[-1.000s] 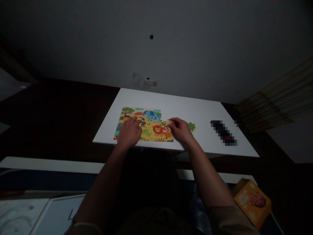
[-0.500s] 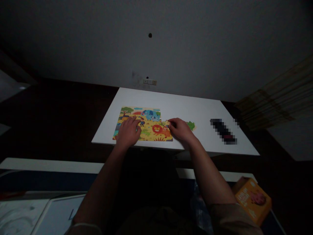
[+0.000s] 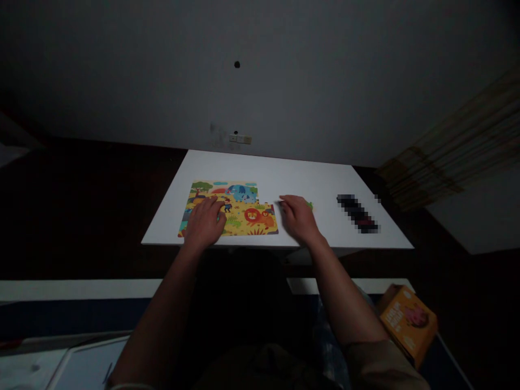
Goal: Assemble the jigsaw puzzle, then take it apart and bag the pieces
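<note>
A jigsaw puzzle with an elephant, lions and a tree lies flat on the white table, its upper right corner area unfilled. My left hand rests on the left half of the puzzle, fingers spread and palm down, covering part of the picture. Just right of the puzzle's edge, my right hand hovers low or touches the table, its fingers bent and a little apart, with nothing visible in them. Partly behind that hand, a green puzzle piece shows; the rest of it is hidden.
A blurred-out dark object lies on the table's right side. An orange box stands at the lower right, beside my right forearm. Behind the table rises a grey wall with a socket strip; a curtain hangs at the right.
My right hand has drawn away from the puzzle's right edge, where its fingers touched a piece, to over the green piece. My left hand stays on the puzzle. The view has shifted slightly.
</note>
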A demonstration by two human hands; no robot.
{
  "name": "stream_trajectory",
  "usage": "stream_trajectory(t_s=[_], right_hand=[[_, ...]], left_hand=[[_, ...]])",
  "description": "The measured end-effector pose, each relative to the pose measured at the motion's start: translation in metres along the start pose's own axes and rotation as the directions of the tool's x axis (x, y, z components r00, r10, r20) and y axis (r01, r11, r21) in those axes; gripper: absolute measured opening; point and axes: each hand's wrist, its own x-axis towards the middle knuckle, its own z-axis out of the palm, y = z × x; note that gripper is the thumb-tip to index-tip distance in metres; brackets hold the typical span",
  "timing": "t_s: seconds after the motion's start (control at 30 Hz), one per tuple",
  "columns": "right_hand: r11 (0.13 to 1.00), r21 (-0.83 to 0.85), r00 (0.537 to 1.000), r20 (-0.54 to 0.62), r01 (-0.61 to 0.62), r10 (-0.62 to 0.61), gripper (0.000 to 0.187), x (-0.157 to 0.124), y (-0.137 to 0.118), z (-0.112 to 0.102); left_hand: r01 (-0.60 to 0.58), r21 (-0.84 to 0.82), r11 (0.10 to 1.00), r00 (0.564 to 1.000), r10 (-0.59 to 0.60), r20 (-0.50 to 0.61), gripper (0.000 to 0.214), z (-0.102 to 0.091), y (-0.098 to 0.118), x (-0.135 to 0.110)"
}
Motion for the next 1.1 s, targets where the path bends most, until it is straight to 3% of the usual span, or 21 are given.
stream_trajectory(t_s=[0.07,0.13,0.27,0.4,0.7,0.97,1.1], right_hand=[[0.995,-0.035,0.987,-0.133,-0.092,0.086,0.044,0.003,0.019,-0.02],[0.991,-0.076,0.985,-0.139,-0.115,0.103,0.046,0.007,0.038,-0.036],[0.992,-0.129,0.998,0.064,-0.007,0.015,0.046,0.014,0.057,-0.047],[0.984,-0.157,0.956,0.292,0.086,-0.037,0.055,0.026,0.055,-0.038],[0.955,-0.289,0.894,0.441,0.059,0.078,0.056,0.052,0.054,-0.029],[0.997,-0.042,0.855,0.512,-0.067,0.079,0.041,0.054,0.05,-0.034],[0.967,0.172,0.898,0.429,-0.187,0.097,0.017,0.06,0.039,-0.039]], left_hand=[[-0.008,0.015,1.0,1.0,0.008,-0.003,0.04,0.0,0.0,0.001],[-0.019,0.034,0.999,1.0,0.019,-0.005,0.04,0.0,0.0,0.001],[-0.035,0.071,0.997,0.999,0.036,-0.007,0.039,0.0,0.001,0.001],[-0.047,0.088,0.995,0.999,0.048,-0.004,0.04,0.0,0.001,0.0],[-0.056,0.095,0.994,0.998,0.058,-0.01,0.04,0.001,0.001,0.0],[-0.054,0.091,0.994,0.998,0.056,-0.017,0.04,0.002,0.0,-0.001],[-0.051,0.092,0.994,0.998,0.053,-0.019,0.039,0.002,-0.001,-0.002]])
